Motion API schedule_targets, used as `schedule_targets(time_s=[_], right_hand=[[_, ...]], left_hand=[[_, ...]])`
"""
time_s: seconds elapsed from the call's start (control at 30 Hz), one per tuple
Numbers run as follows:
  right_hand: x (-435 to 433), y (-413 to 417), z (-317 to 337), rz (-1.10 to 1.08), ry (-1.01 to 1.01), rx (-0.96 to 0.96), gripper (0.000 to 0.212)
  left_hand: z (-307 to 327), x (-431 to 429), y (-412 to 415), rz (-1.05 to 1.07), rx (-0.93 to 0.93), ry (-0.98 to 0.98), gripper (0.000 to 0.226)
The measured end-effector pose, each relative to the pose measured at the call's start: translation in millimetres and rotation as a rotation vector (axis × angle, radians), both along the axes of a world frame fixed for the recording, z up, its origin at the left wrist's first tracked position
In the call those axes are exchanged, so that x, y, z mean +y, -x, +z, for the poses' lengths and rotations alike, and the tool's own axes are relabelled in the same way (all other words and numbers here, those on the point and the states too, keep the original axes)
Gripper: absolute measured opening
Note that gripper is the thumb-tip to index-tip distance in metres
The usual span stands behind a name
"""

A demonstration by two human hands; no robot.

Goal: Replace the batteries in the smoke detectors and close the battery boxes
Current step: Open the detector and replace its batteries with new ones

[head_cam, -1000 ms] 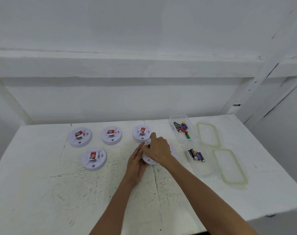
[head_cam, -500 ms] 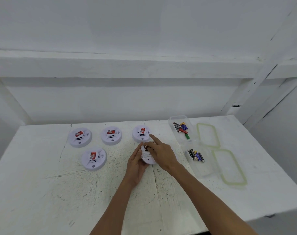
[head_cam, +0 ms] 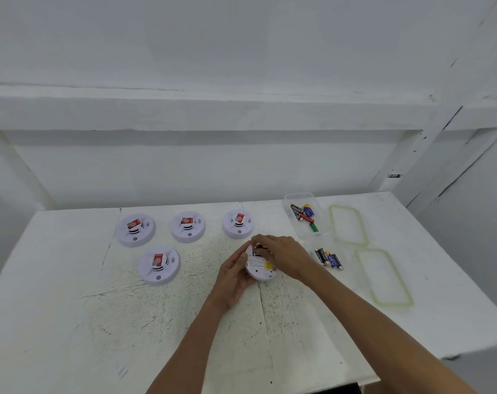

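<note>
A white round smoke detector [head_cam: 260,268] lies back-up in the middle of the table, its label and a yellow sticker showing. My left hand [head_cam: 232,277] grips its left rim. My right hand [head_cam: 281,253] lies over its far edge with fingers curled down at the battery bay; what the fingertips pinch is hidden. Several other detectors stand face-up with red stickers: one at the back left [head_cam: 135,229], one behind the middle [head_cam: 187,226], one just beyond my hands [head_cam: 238,223], one at the front left [head_cam: 158,265].
Two clear plastic boxes hold batteries at the right: the far one [head_cam: 302,216] and the near one [head_cam: 328,257]. Their two green-rimmed lids [head_cam: 348,225] [head_cam: 383,277] lie further right. A white wall and ledge close the back of the table [head_cam: 71,322].
My right hand drew back from pointing forward and curled over the detector's far edge. The detector now shows more of its labelled back. My left hand kept its hold.
</note>
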State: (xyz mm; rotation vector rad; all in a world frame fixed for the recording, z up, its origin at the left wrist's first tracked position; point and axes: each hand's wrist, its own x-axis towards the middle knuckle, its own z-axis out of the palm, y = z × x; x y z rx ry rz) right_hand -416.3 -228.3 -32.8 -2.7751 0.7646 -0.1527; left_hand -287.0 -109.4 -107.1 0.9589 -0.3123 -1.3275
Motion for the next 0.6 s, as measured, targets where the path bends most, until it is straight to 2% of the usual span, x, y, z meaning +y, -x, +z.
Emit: schedule_targets(time_s=[0.17, 0.33, 0.43, 0.5, 0.6], right_hand=[[11.6, 0.3, -4.3, -0.085, 0.073, 0.049, 0.027], [7.4, 9.5, -16.6, -0.159, 0.023, -0.002, 0.029], [4.6, 18.1, -13.6, -0.23, -0.079, -0.099, 0.034], [3.0, 26.1, -10.7, -0.294, -0.149, -0.218, 0.031], [-2.9, 39.7, -10.7, -0.383, -0.14, -0.393, 0.024]], left_hand=[[-2.9, -1.1, 1.1, 0.001, 0.04, 0.022, 0.039], [2.8, -6.0, 13.0, -0.031, 0.031, 0.084, 0.047], [8.0, -10.1, 24.6, -0.026, 0.043, 0.078, 0.049], [8.3, -12.9, 32.7, -0.013, 0.058, 0.075, 0.049], [13.2, -16.8, 44.5, -0.013, 0.107, 0.086, 0.05]])
